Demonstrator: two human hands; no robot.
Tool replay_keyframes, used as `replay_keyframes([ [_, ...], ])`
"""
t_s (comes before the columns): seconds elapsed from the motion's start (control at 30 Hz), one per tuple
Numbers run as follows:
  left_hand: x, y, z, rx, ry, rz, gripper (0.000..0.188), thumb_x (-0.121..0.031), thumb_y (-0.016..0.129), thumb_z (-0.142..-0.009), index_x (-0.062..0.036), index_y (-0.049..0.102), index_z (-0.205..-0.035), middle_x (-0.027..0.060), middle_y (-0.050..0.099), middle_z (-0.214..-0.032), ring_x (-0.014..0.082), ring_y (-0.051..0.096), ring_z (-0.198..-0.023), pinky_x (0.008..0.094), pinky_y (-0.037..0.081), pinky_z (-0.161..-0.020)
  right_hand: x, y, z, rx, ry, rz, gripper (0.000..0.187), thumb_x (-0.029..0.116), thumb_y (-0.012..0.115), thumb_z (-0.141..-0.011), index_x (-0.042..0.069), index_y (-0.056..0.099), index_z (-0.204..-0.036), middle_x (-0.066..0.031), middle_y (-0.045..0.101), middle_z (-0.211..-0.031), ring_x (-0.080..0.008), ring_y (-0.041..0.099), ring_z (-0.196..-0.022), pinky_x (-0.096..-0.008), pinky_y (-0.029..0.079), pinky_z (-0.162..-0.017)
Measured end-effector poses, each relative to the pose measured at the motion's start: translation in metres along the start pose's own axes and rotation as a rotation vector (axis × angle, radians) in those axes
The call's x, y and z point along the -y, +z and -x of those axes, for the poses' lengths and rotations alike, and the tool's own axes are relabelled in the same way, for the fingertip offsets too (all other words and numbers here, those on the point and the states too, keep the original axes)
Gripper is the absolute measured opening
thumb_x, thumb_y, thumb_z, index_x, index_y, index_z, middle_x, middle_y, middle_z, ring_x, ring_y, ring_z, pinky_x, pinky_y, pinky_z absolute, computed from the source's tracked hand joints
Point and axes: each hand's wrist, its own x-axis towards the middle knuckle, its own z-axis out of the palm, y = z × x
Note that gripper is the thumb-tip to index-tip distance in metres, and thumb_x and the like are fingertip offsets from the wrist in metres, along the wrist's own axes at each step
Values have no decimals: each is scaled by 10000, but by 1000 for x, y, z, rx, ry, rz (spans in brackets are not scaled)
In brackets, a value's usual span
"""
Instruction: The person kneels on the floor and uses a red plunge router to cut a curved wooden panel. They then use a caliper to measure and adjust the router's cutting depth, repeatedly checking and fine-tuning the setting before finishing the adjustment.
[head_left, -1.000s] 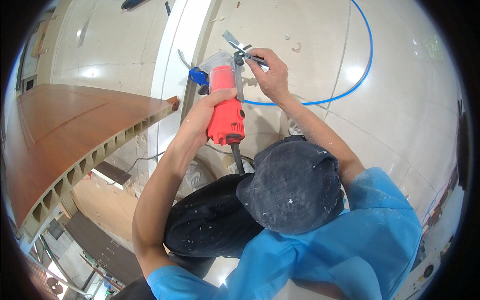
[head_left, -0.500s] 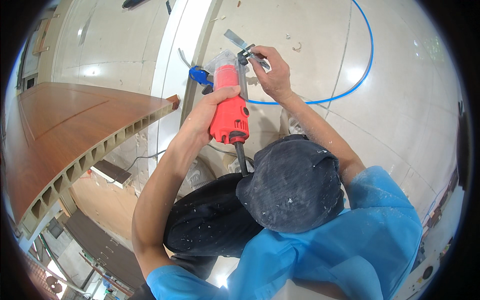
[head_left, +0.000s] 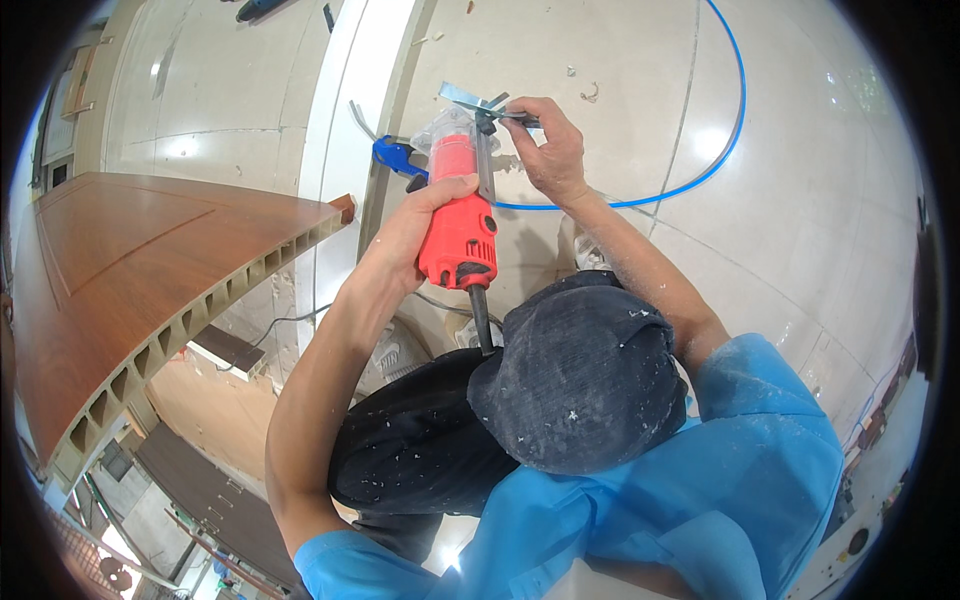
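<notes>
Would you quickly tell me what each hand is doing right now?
Left hand: closed around the red power tool.
Right hand: closed on a flat metal wrench at the tool's tip.

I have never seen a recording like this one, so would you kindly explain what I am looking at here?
There is no machine here, only a person working with bare hands. The single round picture comes from a wide fisheye camera worn at the head and looking down, which is why straight lines bend near the rim. You see a dark cap and a blue shirt from above. The left hand grips a red power tool, with its black cord trailing down. The right hand holds a flat metal tool at the power tool's clear front end. A blue hose lies on the pale floor, and a brown panel lies on the left.
</notes>
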Motion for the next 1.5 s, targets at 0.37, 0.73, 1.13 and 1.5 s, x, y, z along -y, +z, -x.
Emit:
replay_keyframes([
  [0.37, 1, -2, -5, -3, -16, 20, 436, -367, 736, -939, -15, 602, -1158, 110, 709, -967, 157, 708, -745, 312, 615, -632, -4, 3, 1, -60, -25, 19, 180, -27, 736, -887, 32, 665, -1042, -98, 682, -985, -208, 698, -842, -315, 576, -737],
  [0.73, 5, -23, -7, -53, -12, -45, 418, -352, 741, -935, -24, 610, -1160, 62, 690, -901, 136, 695, -722, 303, 596, -628, -24, -42, -42, -217, 434, -457, 257, -22, 731, -918, 31, 621, -1144, -54, 676, -1016, -159, 661, -944, -298, 531, -874],
  [1.13, 8, -38, -15, 42, -38, -43, 474, -362, 737, -945, -6, 600, -1227, 80, 701, -964, 153, 723, -769, 307, 630, -650, -61, -51, -31, 222, 898, -1545, 439, -3, 612, -986, -44, 469, -1399, -183, 590, -1184, -247, 614, -1092, -361, 541, -983],
  [1.5, 10, -41, -16, 49, 4, -148, 471, -326, 769, -904, -7, 589, -1201, 69, 684, -962, 120, 686, -752, 280, 593, -639, -56, -46, -29, 265, 920, -1500, 506, 36, 668, -948, -40, 474, -1410, -159, 641, -1144, -248, 617, -1060, -350, 555, -924],
])
